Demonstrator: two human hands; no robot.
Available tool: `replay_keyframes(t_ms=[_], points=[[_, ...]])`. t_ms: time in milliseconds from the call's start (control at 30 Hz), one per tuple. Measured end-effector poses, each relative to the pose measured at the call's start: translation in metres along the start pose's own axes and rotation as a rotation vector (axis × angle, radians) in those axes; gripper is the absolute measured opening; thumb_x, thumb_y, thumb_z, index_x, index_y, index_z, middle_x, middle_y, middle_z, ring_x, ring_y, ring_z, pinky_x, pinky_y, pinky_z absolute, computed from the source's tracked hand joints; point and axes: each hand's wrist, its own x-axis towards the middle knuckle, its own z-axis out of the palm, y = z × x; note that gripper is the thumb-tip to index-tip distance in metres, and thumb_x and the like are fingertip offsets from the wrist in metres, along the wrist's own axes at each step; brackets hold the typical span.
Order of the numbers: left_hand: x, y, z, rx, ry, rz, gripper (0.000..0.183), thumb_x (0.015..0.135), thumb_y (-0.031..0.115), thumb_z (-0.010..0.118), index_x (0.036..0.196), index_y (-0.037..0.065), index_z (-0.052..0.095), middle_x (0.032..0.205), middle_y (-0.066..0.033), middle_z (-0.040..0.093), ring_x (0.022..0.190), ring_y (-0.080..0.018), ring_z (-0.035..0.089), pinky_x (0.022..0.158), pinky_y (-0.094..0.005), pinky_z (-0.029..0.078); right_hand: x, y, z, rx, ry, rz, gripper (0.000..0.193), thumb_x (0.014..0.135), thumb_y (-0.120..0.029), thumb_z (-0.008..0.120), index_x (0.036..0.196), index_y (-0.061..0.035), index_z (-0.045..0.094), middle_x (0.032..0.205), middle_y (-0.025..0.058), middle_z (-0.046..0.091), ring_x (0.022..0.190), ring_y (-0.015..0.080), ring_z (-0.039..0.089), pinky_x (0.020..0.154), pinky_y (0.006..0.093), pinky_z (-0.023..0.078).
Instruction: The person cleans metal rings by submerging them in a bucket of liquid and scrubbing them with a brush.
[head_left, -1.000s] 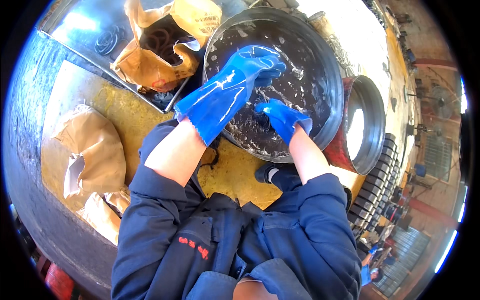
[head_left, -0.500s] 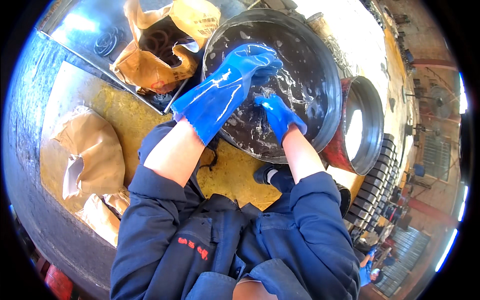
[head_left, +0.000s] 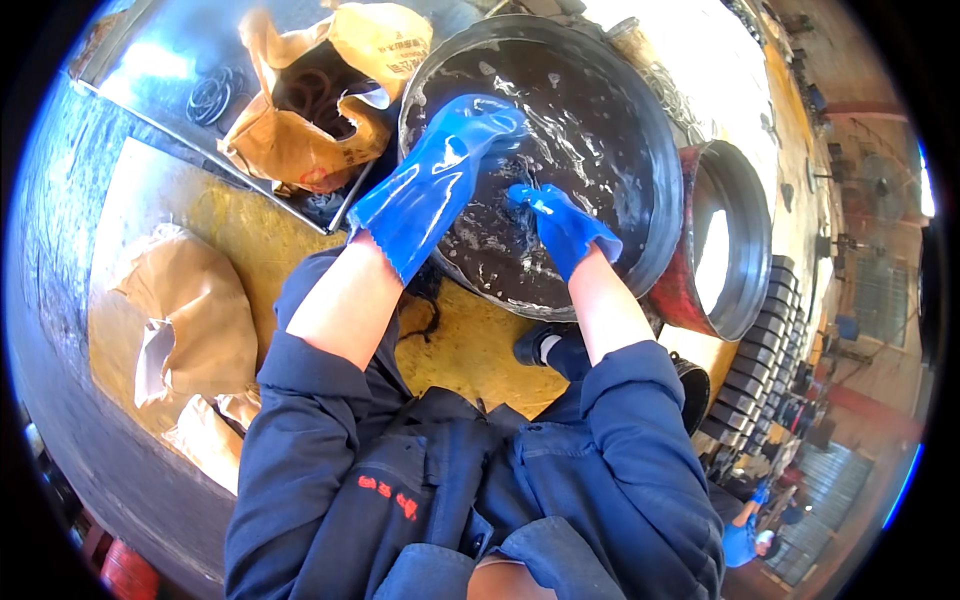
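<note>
Both my hands wear long, wet blue rubber gloves over a wide round metal tub (head_left: 668,215) of dark liquid (head_left: 560,85). My left hand (head_left: 478,125) reaches over the middle of the tub, its fingers bent down at the liquid and blurred. Nearer me, my right hand (head_left: 550,212) is low at the surface, fingers drawn together. Just below its fingertips the liquid is stirred and splashing around something dark that I cannot make out. Whatever lies under the surface is hidden.
Left of the tub, a torn brown paper sack (head_left: 265,140) holds dark rings; a coil of rings (head_left: 210,97) lies beyond it. Another paper sack (head_left: 205,320) is crumpled at the left. A red drum (head_left: 690,262) touches the tub's right; stacked dark blocks (head_left: 757,350) stand past it. A person (head_left: 742,540) is far right.
My left hand has moved a little left and lower toward the liquid. My right hand stays near the same spot, with the liquid's ripples changed around it.
</note>
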Motion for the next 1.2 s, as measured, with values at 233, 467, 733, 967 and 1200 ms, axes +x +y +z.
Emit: replay_keyframes(t_ms=[233,467,733,967,1200], points=[[-0.008,-0.031,-0.017,0.515,0.144,-0.031,0.063,0.087,0.054,0.08,0.117,-0.002,0.07,0.1,-0.0121,0.07,0.089,-0.0173,0.062,0.081,-0.0305,0.048,-0.052,-0.058,0.028,0.309,-0.159,-0.348,0.042,0.09,-0.03,0.083,0.12,-0.0016,0.072,0.11,0.0082,0.075,0.1,0.02,0.068,0.092,0.0319,0.052],[-0.019,-0.012,0.016,0.321,-0.135,-0.133,0.041,0.096,0.041,0.071,0.107,0.002,0.074,0.088,-0.0075,0.072,0.079,-0.017,0.066,0.071,-0.0321,0.052,-0.07,-0.055,0.058,-0.585,0.215,-0.676,0.03,0.101,-0.028,0.06,0.115,-0.0045,0.072,0.105,0.0177,0.075,0.089,0.0278,0.072,0.078,0.0357,0.056],[-0.004,-0.001,-0.043,1.415,-0.073,0.576,0.046,0.077,-0.008,0.068,0.12,0.008,0.074,0.113,-0.022,0.074,0.11,-0.0373,0.07,0.097,-0.041,0.056,-0.099,-0.105,0.045,-0.905,0.471,-0.899,0.029,0.091,-0.037,0.069,0.105,-0.0132,0.077,0.091,0.0088,0.077,0.085,0.03,0.074,0.076,0.0425,0.059],[0.008,0.023,-0.045,1.007,0.029,0.534,0.049,0.09,-0.016,0.051,0.135,-0.002,0.064,0.133,-0.0169,0.069,0.122,-0.0236,0.067,0.106,-0.033,0.053,-0.047,-0.034,0.003,-0.965,0.066,-0.395,0.043,0.085,-0.042,0.073,0.103,-0.0031,0.077,0.095,0.0205,0.075,0.087,0.037,0.073,0.078,0.0486,0.058],[0.02,0.041,-0.07,0.26,0.005,0.299,0.043,0.105,0.018,0.055,0.144,0.002,0.054,0.146,-0.0191,0.059,0.135,-0.0333,0.057,0.116,-0.0486,0.045,-0.028,-0.052,0.049,-1.037,-0.124,-0.349,0.059,0.07,-0.023,0.087,0.118,0.0039,0.065,0.109,0.0265,0.07,0.108,0.0432,0.068,0.087,0.0483,0.055]])
